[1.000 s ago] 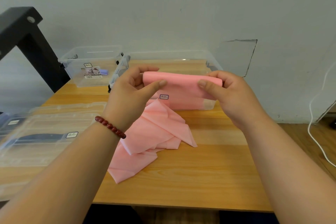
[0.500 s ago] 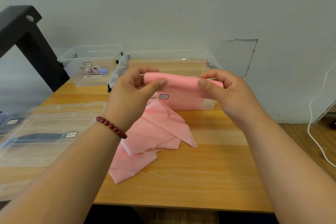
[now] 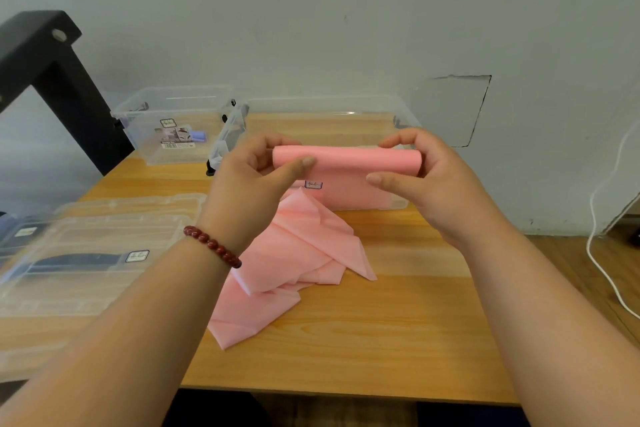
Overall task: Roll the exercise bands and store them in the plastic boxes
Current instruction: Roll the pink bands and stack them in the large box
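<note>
**Pink band half rolled, boxes waiting**

Far left, a lidded clear box [image 3: 97, 236] sits on the surface [image 3: 398, 340] with something dark inside. It's blurred, but I take it for a band already stored. Behind it, a small open box [image 3: 180, 100] holds only a label card and a bluish scrap.

Now to the action. My left hand [image 3: 249, 184] pinches one end of the pink band [image 3: 346, 158], thumb in front and fingers curled behind. The rolled part hangs in the air between my hands, and the loose tail [image 3: 298, 253] spills down in crumpled folds onto the surface. That's a lot left to wind. My right hand [image 3: 436, 184] pinches the other end the same way.

The large open box [image 3: 329, 104] is right behind the roll, and I reckon the band goes in there. I'd call it about halfway: finish rolling, then stow it.
</note>
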